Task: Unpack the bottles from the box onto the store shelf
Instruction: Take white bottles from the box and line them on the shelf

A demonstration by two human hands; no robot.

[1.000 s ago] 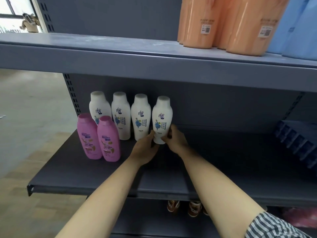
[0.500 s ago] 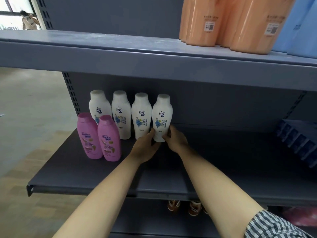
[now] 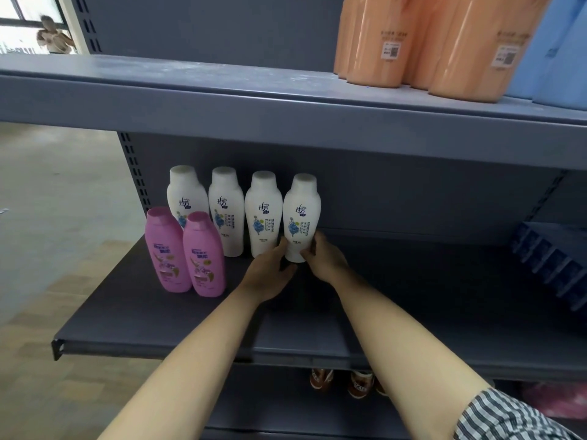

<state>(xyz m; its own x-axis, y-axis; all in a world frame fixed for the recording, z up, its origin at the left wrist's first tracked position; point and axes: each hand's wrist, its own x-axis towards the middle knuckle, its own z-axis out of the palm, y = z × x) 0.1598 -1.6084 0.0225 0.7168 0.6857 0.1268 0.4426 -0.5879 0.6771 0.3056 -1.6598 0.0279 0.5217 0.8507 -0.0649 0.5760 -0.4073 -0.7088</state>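
Several white bottles stand in a row at the back left of the grey middle shelf. The rightmost white bottle stands upright, its base held between both hands. My left hand cups its lower left side, and my right hand curls round its lower right side. Two pink bottles stand in front of the row at the left. The box is out of view.
The upper shelf overhangs the bottles and carries tall orange bottles and blue packs. Blue dividers lie at the middle shelf's right end. Small jars sit on the shelf below. Floor lies to the left.
Both hands have stayed on the rightmost white bottle, which has shifted slightly back into line with the row. The view moved a little closer.
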